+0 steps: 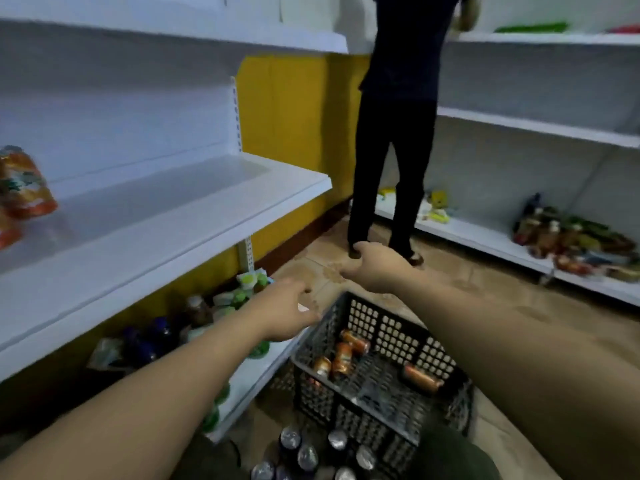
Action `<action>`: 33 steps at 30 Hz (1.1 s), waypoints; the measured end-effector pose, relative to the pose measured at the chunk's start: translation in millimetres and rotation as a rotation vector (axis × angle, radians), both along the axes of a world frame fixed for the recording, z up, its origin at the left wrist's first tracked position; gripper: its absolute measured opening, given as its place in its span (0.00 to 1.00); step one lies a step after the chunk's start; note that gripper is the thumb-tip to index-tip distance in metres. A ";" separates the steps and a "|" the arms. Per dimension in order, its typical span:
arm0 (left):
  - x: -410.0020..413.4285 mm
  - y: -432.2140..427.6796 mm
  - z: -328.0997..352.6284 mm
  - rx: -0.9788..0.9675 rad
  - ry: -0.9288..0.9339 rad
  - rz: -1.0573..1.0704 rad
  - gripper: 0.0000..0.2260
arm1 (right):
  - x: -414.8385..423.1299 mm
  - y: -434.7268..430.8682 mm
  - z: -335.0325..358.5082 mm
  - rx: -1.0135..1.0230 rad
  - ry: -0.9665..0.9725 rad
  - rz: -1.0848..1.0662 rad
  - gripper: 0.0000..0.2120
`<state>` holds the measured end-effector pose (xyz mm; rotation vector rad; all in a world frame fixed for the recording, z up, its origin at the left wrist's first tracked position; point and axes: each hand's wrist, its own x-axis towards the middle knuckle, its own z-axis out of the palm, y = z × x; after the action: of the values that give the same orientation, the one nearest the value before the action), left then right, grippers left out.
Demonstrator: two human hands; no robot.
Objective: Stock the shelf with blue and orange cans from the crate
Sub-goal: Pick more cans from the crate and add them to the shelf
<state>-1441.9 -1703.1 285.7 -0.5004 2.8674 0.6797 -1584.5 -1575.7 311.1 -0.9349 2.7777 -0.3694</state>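
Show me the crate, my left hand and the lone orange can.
crate (398, 332): head view, perforated far wall.
left hand (287, 311): head view, back of the hand.
lone orange can (422, 377): head view, middle of its side.

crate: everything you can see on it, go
The crate is dark plastic with perforated lattice walls, open-topped, upright on the floor beside the bottom shelf. Orange cans lie on their sides inside. The left hand hovers near its far corner; contact unclear.
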 end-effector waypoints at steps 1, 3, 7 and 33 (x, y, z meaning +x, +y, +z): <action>-11.9 11.3 -11.5 0.020 -0.049 -0.040 0.31 | -8.7 18.7 -9.4 0.018 -0.022 -0.036 0.36; -33.8 30.9 -34.6 0.030 -0.127 -0.108 0.31 | -22.6 49.9 -29.0 0.039 -0.063 -0.107 0.35; -73.7 56.9 -83.7 0.067 -0.242 -0.166 0.27 | -49.4 89.7 -73.6 0.081 -0.184 -0.207 0.34; -273.2 -40.9 -462.8 0.342 -0.562 0.157 0.38 | -221.6 -34.7 -504.5 0.103 -0.947 -0.381 0.26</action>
<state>-1715.1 -1744.0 -177.2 -0.7282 2.1550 0.8675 -1806.1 -1610.4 -193.4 -0.1035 2.0254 -0.5377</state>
